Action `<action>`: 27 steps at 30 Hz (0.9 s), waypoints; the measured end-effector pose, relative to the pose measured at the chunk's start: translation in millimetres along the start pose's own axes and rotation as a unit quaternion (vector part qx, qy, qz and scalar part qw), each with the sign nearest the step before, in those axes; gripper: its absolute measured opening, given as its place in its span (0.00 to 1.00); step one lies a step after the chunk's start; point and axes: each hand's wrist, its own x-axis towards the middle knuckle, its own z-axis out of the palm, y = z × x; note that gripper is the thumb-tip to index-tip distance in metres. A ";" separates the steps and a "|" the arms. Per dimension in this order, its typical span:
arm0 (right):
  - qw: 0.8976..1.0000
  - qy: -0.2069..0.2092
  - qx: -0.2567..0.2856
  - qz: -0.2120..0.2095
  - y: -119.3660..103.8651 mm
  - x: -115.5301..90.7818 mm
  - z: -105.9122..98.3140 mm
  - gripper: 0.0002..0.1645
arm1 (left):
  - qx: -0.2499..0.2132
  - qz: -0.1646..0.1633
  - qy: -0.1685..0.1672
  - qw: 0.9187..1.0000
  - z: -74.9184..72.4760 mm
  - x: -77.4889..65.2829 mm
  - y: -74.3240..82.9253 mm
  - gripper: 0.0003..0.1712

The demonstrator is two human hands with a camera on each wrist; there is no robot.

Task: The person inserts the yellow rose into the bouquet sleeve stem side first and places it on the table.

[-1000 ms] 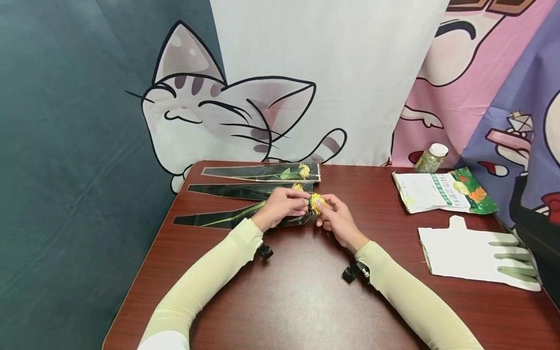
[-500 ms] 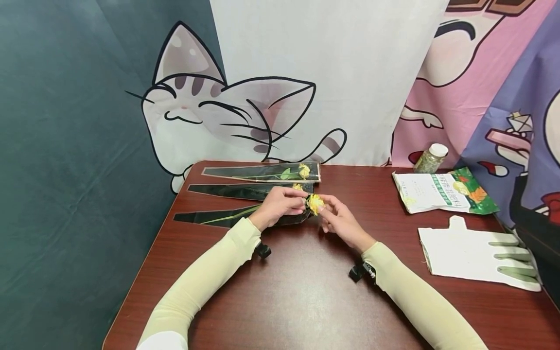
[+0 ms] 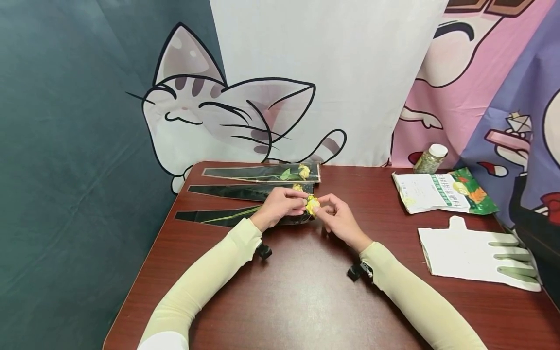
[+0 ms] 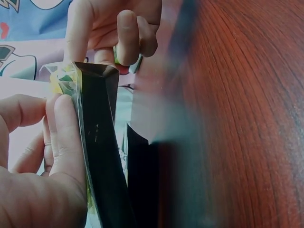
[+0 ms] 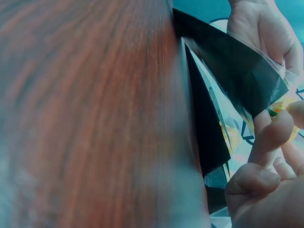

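A yellow flower (image 3: 312, 205), which looks like a rose, lies between the two hands at the wide end of a long black-and-clear flower sleeve (image 3: 218, 218). Its green stem runs leftward along the sleeve. My left hand (image 3: 282, 205) pinches the sleeve just below the bloom; in the left wrist view its thumb lies along the edge of the black sleeve (image 4: 102, 142). From the right, my right hand (image 3: 341, 219) holds the bloom between thumb and fingers. In the right wrist view those fingers partly hide the yellow petals (image 5: 280, 105) at the sleeve's mouth.
Two more sleeved yellow flowers lie behind: a middle sleeve (image 3: 227, 190) and a far sleeve (image 3: 249, 172). To the right are a jar with a white lid (image 3: 430, 159), a white-and-green packet (image 3: 444, 192) and a white glove (image 3: 477, 253) on the brown table (image 3: 297, 291).
The right hand first shifted slightly right and down, then back a little left. The bloom turned in the fingers and sits slightly further left. The left hand has barely moved.
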 end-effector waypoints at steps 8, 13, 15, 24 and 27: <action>0.998 -0.004 -0.068 0.004 -3.9 3.5 1.9 0.18 | -0.001 0.012 0.000 1.000 0.6 -1.5 1.0 0.17; 0.994 -0.002 -0.113 0.004 -6.7 5.5 4.8 0.19 | -0.010 0.013 -0.003 1.000 1.6 -1.2 0.8 0.17; 0.991 -0.004 -0.135 -0.003 -7.5 6.7 6.2 0.19 | -0.009 0.014 -0.005 1.000 2.2 -0.9 1.0 0.17; 0.992 0.006 -0.122 0.004 -8.5 5.3 0.8 0.19 | 0.003 0.014 -0.007 1.000 -1.9 -0.4 -1.8 0.18; 0.993 0.007 -0.115 0.006 -5.5 3.4 -3.8 0.16 | 0.001 0.014 -0.008 1.000 -3.6 0.4 -4.6 0.19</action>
